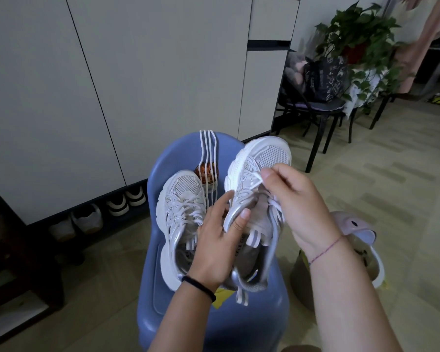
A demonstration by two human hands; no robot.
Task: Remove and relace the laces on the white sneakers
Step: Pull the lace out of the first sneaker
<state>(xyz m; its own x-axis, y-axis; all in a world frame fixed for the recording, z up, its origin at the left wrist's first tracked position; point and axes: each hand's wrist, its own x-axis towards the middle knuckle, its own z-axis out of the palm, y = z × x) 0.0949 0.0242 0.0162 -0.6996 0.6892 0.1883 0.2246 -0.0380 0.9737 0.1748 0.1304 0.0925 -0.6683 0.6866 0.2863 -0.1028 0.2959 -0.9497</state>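
Sneaker (249, 163) held tilted: left hand (217, 247) grips its collar; right hand (299, 201) pinches its lace (256, 182) between thumb and forefinger.

We see mesh-cloth toes on the white sneakers (262, 174) with glossy silver trim, woven laces (208, 158), smooth matt-plastic blue stool (214, 326).

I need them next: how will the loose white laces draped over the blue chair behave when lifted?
Probably floppy: the loose laces hang limp over the blue chair's backrest. Likely light and apt to slide off, since nothing visibly pins them. Strands lie close together, so tangling seems possible.
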